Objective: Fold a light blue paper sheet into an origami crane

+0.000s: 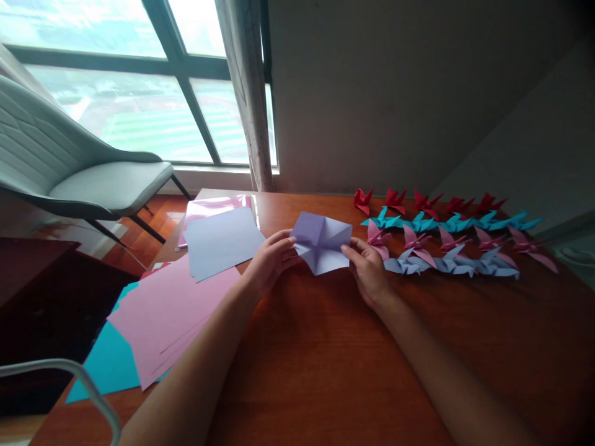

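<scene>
Between my two hands, above the wooden table, is a creased lavender sheet of origami paper (328, 241), partly folded with creases meeting near its middle. My left hand (272, 260) pinches its left edge, thumb on top and fingers behind. At the right edge, my right hand (369, 266) grips the paper the same way. Just right of that hand lies a row of folded lavender paper cranes (453, 265). Behind it are rows of pink cranes (418, 243), blue cranes (423, 223) and red cranes (425, 201).
Left of my hands, pale lavender sheets (225, 238) overlap pink sheets (171, 310) and blue sheets (109, 359). A shiny plastic packet (209, 209) lies behind them. The wooden table (316, 371) reaches the wall. A chair (111, 186) stands by the window at left.
</scene>
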{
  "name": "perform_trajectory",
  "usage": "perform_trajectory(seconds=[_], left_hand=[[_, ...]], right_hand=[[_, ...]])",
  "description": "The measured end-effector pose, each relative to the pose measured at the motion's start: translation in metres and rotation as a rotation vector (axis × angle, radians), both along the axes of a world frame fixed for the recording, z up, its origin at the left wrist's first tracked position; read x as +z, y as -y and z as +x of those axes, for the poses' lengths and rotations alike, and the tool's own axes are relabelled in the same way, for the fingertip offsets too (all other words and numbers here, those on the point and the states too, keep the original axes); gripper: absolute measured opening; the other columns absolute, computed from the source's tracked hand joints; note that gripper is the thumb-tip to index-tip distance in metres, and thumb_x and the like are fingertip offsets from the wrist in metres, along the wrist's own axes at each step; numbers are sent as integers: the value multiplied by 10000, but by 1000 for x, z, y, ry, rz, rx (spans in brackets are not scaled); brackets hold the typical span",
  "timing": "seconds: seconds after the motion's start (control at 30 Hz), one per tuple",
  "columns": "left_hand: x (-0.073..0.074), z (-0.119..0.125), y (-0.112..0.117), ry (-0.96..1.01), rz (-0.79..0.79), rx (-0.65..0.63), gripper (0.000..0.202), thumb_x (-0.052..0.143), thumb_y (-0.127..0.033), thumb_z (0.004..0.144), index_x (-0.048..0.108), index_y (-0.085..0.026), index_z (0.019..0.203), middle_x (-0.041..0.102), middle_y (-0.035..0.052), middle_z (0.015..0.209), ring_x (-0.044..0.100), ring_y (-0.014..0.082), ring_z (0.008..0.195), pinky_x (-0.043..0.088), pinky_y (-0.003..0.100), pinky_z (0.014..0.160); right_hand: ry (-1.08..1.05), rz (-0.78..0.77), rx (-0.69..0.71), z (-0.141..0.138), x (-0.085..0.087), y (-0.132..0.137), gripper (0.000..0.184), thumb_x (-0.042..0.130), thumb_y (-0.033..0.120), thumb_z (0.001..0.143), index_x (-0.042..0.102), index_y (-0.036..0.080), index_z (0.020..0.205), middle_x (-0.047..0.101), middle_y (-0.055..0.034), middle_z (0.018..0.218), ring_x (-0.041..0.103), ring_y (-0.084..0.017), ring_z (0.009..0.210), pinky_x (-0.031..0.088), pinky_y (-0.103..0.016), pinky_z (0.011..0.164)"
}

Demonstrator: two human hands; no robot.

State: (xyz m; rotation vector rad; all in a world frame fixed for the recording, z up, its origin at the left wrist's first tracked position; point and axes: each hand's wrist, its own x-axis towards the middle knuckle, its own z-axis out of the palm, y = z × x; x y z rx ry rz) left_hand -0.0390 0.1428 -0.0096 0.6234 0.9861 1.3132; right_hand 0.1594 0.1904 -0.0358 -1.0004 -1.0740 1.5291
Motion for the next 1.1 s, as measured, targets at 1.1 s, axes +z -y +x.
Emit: perform_trajectory(seconds=[1.1], left_hand=[[7,-23,3,-469,15,-139,315,667,-117,709,709,-184,1013,732,41,780,640,171,643,434,228,550]], right_hand=[[263,190,2,2,-5,3,676,747,326,719,458,273,1328,683,8,879,640,-187,737,502,-319,692]])
